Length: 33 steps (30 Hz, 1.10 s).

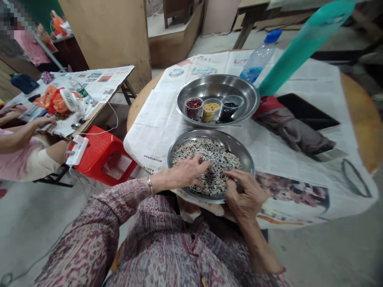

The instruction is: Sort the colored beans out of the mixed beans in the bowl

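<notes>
Bench [365,119] under newspaper [152,119], wood showing at the edges. I have a far steel basin [254,99] on it, and a near steel basin [247,159] just this side. Mixed grains [214,150], white, dark and yellow, lie across the near one. Left hand [188,169]: grip apart, fingers splayed in the grains. Right hand [247,193]: over that basin's right rim, fingers bent; I can't tell if its grip pinches anything. Three clear cups [210,112] in the far basin: red, yellow, black contents.

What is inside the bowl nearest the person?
The bowl holds mixed grains, mostly white with dark and yellow ones. They hide its bottom, and the left hand and right hand cover part of the grains.
</notes>
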### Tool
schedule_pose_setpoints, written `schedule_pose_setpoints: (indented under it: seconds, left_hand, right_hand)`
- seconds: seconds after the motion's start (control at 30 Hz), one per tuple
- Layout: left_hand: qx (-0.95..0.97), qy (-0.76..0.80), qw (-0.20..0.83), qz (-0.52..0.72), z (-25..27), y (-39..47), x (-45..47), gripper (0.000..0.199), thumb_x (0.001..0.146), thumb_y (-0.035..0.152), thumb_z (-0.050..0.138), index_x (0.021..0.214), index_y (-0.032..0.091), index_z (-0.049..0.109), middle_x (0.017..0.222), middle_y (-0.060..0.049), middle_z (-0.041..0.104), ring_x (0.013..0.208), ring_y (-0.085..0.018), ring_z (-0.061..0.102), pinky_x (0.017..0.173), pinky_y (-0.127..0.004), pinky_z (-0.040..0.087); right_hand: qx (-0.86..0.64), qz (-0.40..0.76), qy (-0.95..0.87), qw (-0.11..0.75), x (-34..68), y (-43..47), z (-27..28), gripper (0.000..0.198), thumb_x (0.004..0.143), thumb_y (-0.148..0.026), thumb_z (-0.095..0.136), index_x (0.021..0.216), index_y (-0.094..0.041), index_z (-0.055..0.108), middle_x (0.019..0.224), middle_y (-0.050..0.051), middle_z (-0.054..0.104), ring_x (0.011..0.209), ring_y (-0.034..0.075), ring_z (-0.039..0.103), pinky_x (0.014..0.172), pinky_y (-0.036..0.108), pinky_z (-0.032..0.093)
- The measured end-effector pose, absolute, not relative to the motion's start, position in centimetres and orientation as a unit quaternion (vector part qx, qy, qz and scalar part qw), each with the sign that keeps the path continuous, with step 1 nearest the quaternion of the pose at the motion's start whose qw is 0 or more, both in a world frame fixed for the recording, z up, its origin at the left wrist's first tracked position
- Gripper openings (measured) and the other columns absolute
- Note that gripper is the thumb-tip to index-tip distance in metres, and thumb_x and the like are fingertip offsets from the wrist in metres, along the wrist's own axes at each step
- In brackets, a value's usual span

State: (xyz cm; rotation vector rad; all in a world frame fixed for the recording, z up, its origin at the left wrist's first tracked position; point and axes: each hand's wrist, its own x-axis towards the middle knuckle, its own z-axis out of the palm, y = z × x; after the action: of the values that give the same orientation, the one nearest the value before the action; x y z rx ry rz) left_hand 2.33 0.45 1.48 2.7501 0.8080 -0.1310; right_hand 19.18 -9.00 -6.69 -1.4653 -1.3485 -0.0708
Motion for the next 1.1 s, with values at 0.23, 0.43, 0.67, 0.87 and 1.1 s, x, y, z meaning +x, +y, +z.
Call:
schedule_pose_setpoints:
  seconds: [0.23, 0.43, 0.67, 0.87, 1.1]
  left_hand:
    - [0.961, 0.256, 0.099, -0.019, 0.0, 2.3, 5.3, 0.033, 0.096, 0.003, 0.036, 0.116, 0.017, 0.059, 0.122, -0.013, 0.056, 0.106, -0.025, 0.058, 0.078, -0.034, 0.051]
    - [0.916, 0.399, 0.036, 0.015, 1.2, 4.0, 3.2, 0.02, 0.099, 0.014, 0.045, 0.115, 0.012, 0.057, 0.128, -0.02, 0.051, 0.118, -0.034, 0.047, 0.083, -0.04, 0.051]
    - [0.926, 0.343, 0.129, -0.088, 2.4, 1.0, -0.5, 0.04, 0.084, 0.032, 0.076, 0.113, 0.017, 0.053, 0.119, -0.013, 0.055, 0.105, -0.03, 0.054, 0.086, -0.039, 0.051]
    - [0.928, 0.278, 0.247, -0.017, -0.1, 0.4, 2.6, 0.027, 0.09, 0.005, 0.05, 0.113, 0.017, 0.057, 0.11, -0.007, 0.06, 0.102, -0.02, 0.06, 0.093, -0.033, 0.05]
    - [0.947, 0.236, 0.203, 0.083, -0.1, 3.5, 6.9, 0.04, 0.092, 0.02, 0.061, 0.131, 0.018, 0.051, 0.131, -0.01, 0.054, 0.125, -0.024, 0.051, 0.107, -0.039, 0.044]
  right_hand:
    - [-0.628, -0.05, -0.593, 0.502, 19.0, -9.3, -6.6, 0.013, 0.08, -0.018, 0.057, 0.083, -0.026, 0.068, 0.083, 0.002, 0.072, 0.089, 0.023, 0.067, 0.104, 0.053, 0.045]
    - [-0.668, -0.035, -0.572, 0.475, 18.7, -8.9, -6.1, 0.014, 0.083, -0.021, 0.054, 0.081, -0.025, 0.068, 0.082, 0.002, 0.072, 0.09, 0.023, 0.066, 0.108, 0.053, 0.039]
    - [-0.667, -0.003, -0.553, 0.5, 18.7, -8.6, -6.2, 0.016, 0.084, -0.02, 0.054, 0.083, -0.024, 0.069, 0.082, 0.004, 0.072, 0.09, 0.024, 0.065, 0.095, 0.047, 0.047]
    - [-0.641, -0.013, -0.567, 0.517, 18.7, -8.5, -6.3, 0.015, 0.086, -0.018, 0.053, 0.085, -0.023, 0.068, 0.083, 0.005, 0.072, 0.087, 0.023, 0.064, 0.086, 0.041, 0.05]
    - [-0.677, 0.011, -0.509, 0.531, 18.6, -8.6, -6.3, 0.019, 0.091, -0.021, 0.044, 0.094, -0.022, 0.063, 0.094, 0.009, 0.067, 0.093, 0.023, 0.063, 0.088, 0.041, 0.049]
